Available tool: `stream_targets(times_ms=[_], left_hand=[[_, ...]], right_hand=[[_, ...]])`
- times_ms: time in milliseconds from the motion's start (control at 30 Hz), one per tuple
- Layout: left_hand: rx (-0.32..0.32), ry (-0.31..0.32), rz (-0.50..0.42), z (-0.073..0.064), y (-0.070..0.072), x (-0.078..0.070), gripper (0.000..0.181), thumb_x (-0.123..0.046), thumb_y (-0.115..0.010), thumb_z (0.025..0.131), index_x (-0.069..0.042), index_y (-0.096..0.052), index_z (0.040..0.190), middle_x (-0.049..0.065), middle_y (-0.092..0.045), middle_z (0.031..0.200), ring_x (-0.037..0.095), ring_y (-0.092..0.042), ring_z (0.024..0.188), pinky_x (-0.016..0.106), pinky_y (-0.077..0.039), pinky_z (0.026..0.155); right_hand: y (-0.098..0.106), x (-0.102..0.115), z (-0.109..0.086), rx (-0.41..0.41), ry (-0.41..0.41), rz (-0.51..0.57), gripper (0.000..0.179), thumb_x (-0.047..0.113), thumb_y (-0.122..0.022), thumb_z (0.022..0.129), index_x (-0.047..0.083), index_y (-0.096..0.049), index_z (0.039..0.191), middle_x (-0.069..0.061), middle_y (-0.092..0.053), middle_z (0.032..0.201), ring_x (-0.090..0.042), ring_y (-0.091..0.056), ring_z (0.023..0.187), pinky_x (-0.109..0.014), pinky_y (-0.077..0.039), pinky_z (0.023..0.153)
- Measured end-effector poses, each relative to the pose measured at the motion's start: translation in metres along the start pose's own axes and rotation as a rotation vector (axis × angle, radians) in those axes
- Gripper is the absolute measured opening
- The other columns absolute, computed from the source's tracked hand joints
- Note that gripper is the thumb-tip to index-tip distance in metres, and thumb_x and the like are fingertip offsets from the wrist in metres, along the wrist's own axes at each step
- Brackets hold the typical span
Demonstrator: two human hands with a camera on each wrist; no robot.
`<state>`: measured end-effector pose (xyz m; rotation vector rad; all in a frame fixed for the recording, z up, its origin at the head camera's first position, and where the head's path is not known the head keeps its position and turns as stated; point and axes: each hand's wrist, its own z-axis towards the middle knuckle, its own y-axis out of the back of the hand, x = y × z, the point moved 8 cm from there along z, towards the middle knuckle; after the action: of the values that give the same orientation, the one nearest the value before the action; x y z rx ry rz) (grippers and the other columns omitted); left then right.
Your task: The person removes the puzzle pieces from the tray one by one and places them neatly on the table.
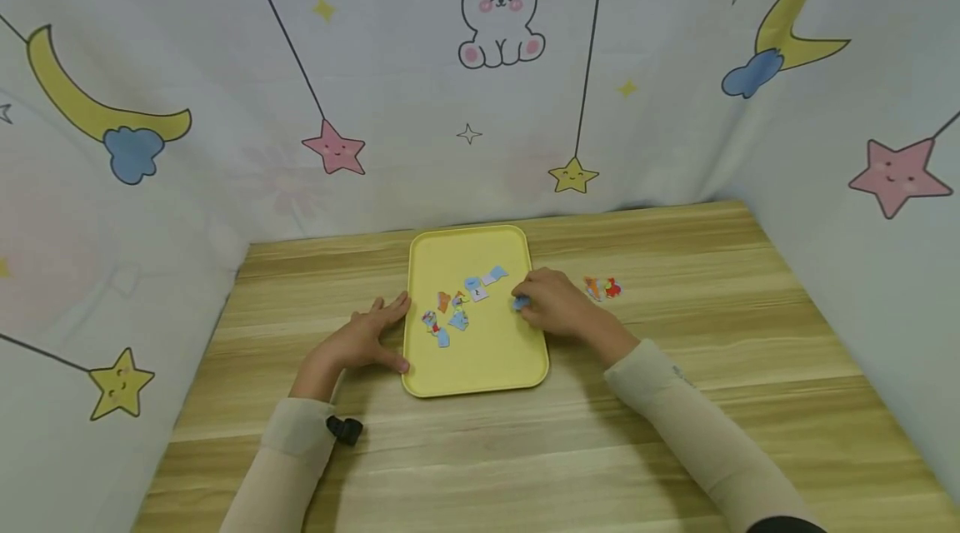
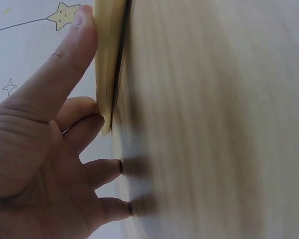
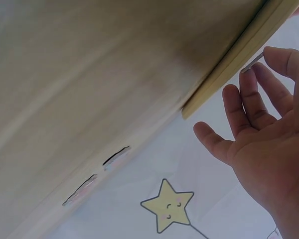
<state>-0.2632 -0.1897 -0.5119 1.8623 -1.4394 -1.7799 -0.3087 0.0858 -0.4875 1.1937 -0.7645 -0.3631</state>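
Pinching a blue piece [image 1: 521,302] between thumb and fingertips of the right hand [image 1: 553,300], over the tray [image 1: 480,371], just inside the right rim. In the right wrist view, holding that piece edge-on like a thin strip, above the level of the tray, with the last two fingers apart from it.

Touching the left rim of the tray with the left hand [image 1: 367,337], fingers and thumb spread wide. In the left wrist view, resting the thumb and two fingers at the side of the tray, the other two fingers with tips down on the table [image 1: 450,466] beside it.

Lying in the left half of the tray, close together: an orange piece [image 1: 444,301], a red-and-blue piece [image 1: 430,319] and several more, mostly blue, with prints too small to read. Near the middle of the tray, a blue-and-white pair [image 1: 477,292]; a little farther back and to the right, a pale blue piece [image 1: 495,275].

Right of the tray, beyond the right hand: an orange-and-white piece [image 1: 594,289] and a red piece [image 1: 613,287], side by side.

Behind the tray, hanging with printed stars, moons and a rabbit [image 1: 500,12]: a white cloth [image 1: 420,83]. Nearer than the tray, at the left cuff, a black clip [image 1: 345,430].
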Motion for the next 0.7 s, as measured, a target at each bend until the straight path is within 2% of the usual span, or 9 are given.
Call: stream_targets(times_ms=[300, 533, 700], left_hand=[[-0.001, 0.007, 0.003, -0.001, -0.001, 0.001, 0.117, -0.039, -0.089, 0.066, -0.008, -0.022, 0.157, 0.006, -0.013, 0.164, 0.045, 0.004, 0.148, 0.071, 0.007, 0.111], [0.0, 0.002, 0.0, -0.004, -0.001, 0.003, 0.117, -0.04, -0.089, 0.066, -0.008, -0.022, 0.157, 0.006, -0.013, 0.164, 0.045, 0.005, 0.148, 0.071, 0.007, 0.11], [-0.002, 0.005, 0.002, -0.005, -0.002, 0.004, 0.117, -0.041, -0.088, 0.066, -0.01, -0.022, 0.157, 0.006, -0.012, 0.165, 0.045, 0.005, 0.148, 0.072, 0.007, 0.109]], right_hand=[[0.009, -0.013, -0.009, -0.015, -0.053, 0.015, 0.016, 0.011, -0.063, 0.089, 0.009, -0.073, 0.102, 0.0, -0.063, 0.091, -0.018, -0.053, 0.085, -0.036, -0.044, 0.079], [0.013, -0.02, -0.016, -0.03, -0.067, 0.009, 0.012, 0.008, -0.063, 0.086, 0.009, -0.07, 0.095, -0.001, -0.06, 0.086, -0.019, -0.051, 0.083, -0.037, -0.042, 0.078], [0.014, -0.031, -0.024, -0.023, -0.11, 0.004, 0.018, 0.007, -0.061, 0.086, 0.009, -0.071, 0.1, -0.001, -0.063, 0.092, -0.021, -0.054, 0.087, -0.039, -0.043, 0.081]])
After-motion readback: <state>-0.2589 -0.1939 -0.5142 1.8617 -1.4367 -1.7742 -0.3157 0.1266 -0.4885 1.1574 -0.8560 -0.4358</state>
